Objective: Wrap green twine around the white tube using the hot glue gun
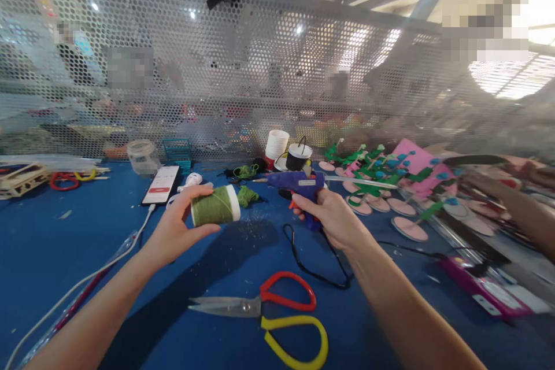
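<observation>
Held up on its side in my left hand (182,222) is a spool of green thread (214,206), its white end facing right. My right hand (332,214) is wrapped round the handle of a blue glue gun (299,182) with an orange trigger. The gun's nozzle points left toward the spool, a short gap apart from it, and a clear glue stick (359,181) sticks out of its back. Below both hands, scissors (243,306) with one red and one yellow handle lie on the blue table. Loose green yarn (248,196) lies behind the spool.
A phone (161,185) on a white cable lies at left, near a clear jar (143,156). White cups (277,143) stand at the back. Several craft flowers on pink discs (410,228) and a magenta power strip (481,286) are at right, beside another person's arm (511,196).
</observation>
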`<state>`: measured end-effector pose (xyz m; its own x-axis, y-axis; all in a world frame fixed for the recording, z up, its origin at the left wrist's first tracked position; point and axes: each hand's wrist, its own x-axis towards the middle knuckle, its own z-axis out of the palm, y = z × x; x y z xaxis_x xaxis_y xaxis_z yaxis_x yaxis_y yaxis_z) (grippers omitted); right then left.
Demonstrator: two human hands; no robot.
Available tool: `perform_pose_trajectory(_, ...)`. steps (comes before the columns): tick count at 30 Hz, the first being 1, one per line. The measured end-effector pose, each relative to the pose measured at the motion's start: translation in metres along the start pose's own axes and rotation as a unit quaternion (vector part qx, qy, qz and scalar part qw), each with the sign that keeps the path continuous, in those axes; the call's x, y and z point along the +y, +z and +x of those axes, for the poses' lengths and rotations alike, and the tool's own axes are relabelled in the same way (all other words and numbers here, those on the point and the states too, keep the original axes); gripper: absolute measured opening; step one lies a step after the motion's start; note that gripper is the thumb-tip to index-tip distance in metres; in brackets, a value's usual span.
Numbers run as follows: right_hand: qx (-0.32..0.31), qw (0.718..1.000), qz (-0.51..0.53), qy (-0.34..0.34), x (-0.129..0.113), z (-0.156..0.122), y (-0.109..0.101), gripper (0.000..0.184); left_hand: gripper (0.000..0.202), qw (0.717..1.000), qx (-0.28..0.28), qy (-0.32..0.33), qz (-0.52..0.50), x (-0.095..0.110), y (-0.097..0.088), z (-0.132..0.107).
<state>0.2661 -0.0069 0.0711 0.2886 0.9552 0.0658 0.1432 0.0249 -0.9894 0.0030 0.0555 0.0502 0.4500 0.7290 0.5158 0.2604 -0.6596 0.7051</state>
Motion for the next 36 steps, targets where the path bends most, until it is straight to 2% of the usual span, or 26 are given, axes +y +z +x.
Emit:
perform_pose_trajectory(3,0.056,0.996,-0.063,-0.027,0.002,0.009,-0.024,0.039,0.047,0.994,0.060,-0.074,-0.048,-0.002,0.001,0.004)
perform_pose_trajectory(5,0.156,0.976,-0.142,-0.059,-0.003,0.013,-0.044,0.035,0.047,0.986,0.116,-0.093,-0.071,-0.004,0.000,0.006)
perform_pose_trajectory(7,0.224,0.951,-0.200,-0.076,-0.009,0.014,-0.059,0.031,0.047,0.979,0.160,-0.094,-0.089,-0.006,-0.002,0.008)
perform_pose_trajectory(10,0.243,0.941,-0.227,-0.067,-0.009,0.010,-0.058,0.028,0.047,0.973,0.185,-0.088,-0.104,-0.005,-0.002,0.009)
perform_pose_trajectory(11,0.221,0.950,-0.214,-0.056,-0.004,0.009,-0.051,0.028,0.047,0.973,0.185,-0.090,-0.106,-0.004,-0.002,0.008)
perform_pose_trajectory(13,0.116,0.979,-0.163,-0.031,0.013,0.006,-0.031,0.031,0.047,0.972,0.182,-0.096,-0.110,0.000,-0.001,0.008)
perform_pose_trajectory(15,0.026,0.986,-0.162,-0.002,0.034,0.005,-0.009,0.028,0.047,0.973,0.179,-0.096,-0.114,0.003,0.000,0.008)
perform_pose_trajectory(18,-0.052,0.954,-0.294,-0.012,0.064,0.005,0.016,0.028,0.047,0.975,0.165,-0.088,-0.117,0.004,0.001,0.006)
perform_pose_trajectory(22,-0.053,0.906,-0.416,-0.060,0.081,0.007,0.026,0.024,0.046,0.986,0.132,-0.052,-0.088,0.001,0.003,0.002)
perform_pose_trajectory(24,-0.047,0.881,-0.466,-0.067,0.076,0.007,0.024,0.019,0.045,0.993,0.099,-0.029,-0.058,0.000,0.004,-0.001)
perform_pose_trajectory(26,-0.036,0.870,-0.484,-0.083,0.059,0.006,0.020,0.015,0.044,0.998,0.061,0.007,-0.015,0.001,0.005,-0.004)
perform_pose_trajectory(28,-0.024,0.895,-0.420,-0.149,0.034,0.005,0.017,0.017,0.042,0.998,0.019,0.057,0.032,0.005,0.007,-0.006)
perform_pose_trajectory(31,-0.062,0.935,-0.274,-0.216,0.000,0.004,0.019,0.030,0.039,0.986,-0.063,0.129,0.080,0.014,0.011,-0.009)
perform_pose_trajectory(33,-0.104,0.945,-0.239,-0.200,-0.012,0.005,0.025,0.039,0.037,0.976,-0.105,0.167,0.093,0.021,0.014,-0.011)
perform_pose_trajectory(36,-0.190,0.949,-0.228,-0.109,-0.011,0.009,0.035,0.059,0.035,0.965,-0.136,0.199,0.102,0.029,0.017,-0.014)
